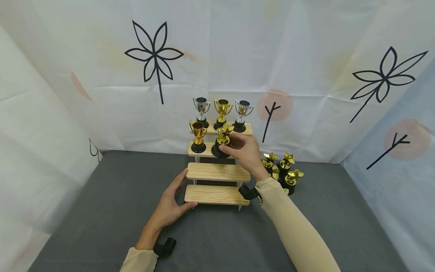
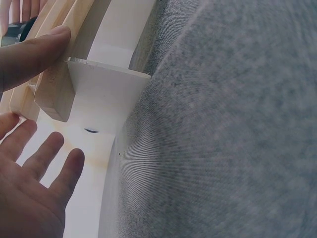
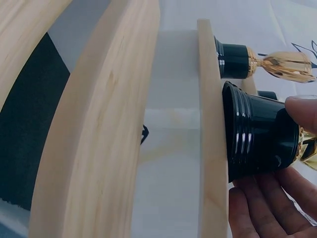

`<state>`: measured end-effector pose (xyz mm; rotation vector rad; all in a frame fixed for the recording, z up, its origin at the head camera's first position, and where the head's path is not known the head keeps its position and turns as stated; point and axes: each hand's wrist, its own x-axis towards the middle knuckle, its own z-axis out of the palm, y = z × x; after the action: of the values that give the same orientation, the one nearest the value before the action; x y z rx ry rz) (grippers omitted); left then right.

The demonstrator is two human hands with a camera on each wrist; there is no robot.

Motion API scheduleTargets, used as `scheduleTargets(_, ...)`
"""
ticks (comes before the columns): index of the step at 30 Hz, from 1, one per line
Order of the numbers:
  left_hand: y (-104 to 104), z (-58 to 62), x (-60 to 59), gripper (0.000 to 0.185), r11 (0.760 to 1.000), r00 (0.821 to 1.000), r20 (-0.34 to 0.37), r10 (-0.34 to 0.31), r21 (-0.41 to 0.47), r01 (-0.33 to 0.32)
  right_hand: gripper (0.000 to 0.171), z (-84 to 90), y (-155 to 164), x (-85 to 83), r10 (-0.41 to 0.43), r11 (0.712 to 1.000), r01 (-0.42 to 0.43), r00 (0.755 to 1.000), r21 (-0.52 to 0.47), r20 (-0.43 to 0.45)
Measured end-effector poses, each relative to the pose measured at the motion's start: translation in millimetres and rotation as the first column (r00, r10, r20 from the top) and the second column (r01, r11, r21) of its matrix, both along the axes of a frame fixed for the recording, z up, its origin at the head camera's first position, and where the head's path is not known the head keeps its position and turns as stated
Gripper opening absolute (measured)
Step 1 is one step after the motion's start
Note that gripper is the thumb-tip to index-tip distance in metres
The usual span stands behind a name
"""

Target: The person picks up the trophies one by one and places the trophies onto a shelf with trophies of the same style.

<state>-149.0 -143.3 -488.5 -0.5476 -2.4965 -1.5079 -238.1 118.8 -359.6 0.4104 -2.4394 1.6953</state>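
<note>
Left hand (image 1: 171, 206): fingers straight, spread wide, holding nothing. It rests against the left end of the wooden step riser (image 1: 217, 172); the thumb lies on the end of the lowest step and the fingertips reach the step above.

Gold cup trophy (image 1: 198, 136) stands upright at the left of the third step. On the top step, left to right: silver cup (image 1: 201, 110), gold cup (image 1: 222, 112), silver cup (image 1: 242, 114), all upright.

Star trophy (image 1: 223, 142): on the third step, centre, just beside the gold cup trophy. Long axis vertical, black base down, star on top. In the right wrist view the base looks to sit flat on the board, though the edge of contact is hard to make out.

Right hand (image 1: 245, 152): fingers curled round the star trophy's base and stem, gripping it from the right.

On the grey worktop (image 1: 102, 211), right of the riser: a cluster of star trophies (image 1: 283, 170), close together, partly hidden by the right forearm.
</note>
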Motion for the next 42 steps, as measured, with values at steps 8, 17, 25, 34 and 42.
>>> scheduleTargets(8,-1,0.7,-0.3,0.109,1.0,1.0,0.014,-0.004,0.003,0.004,0.057,-3.2,-11,-4.7,-0.036,0.999,0.037,0.999,0.028,-0.025)
scheduleTargets(17,-1,0.6,0.2,0.107,1.0,1.0,0.005,-0.008,0.002,0.008,0.054,-4.3,-14,-0.3,-0.055,0.998,0.056,0.998,0.016,-0.035)
scheduleTargets(25,-2,-1.3,0.0,0.107,1.0,1.0,-0.017,-0.011,0.001,0.011,0.05,-7.7,11,24.3,-0.06,0.996,0.055,0.996,-0.074,-0.064)
scheduleTargets(34,0,-2.5,-0.9,0.11,1.0,1.0,-0.02,-0.007,-0.007,0.007,0.05,-20.0,58,66.1,-0.148,0.988,0.138,0.978,-0.075,-0.15)
scheduleTargets(42,-2,-3.1,-0.8,0.107,1.0,1.0,-0.02,-0.006,0.001,0.006,0.047,-39.2,100,103.0,-0.312,0.949,0.298,0.933,-0.103,-0.178)
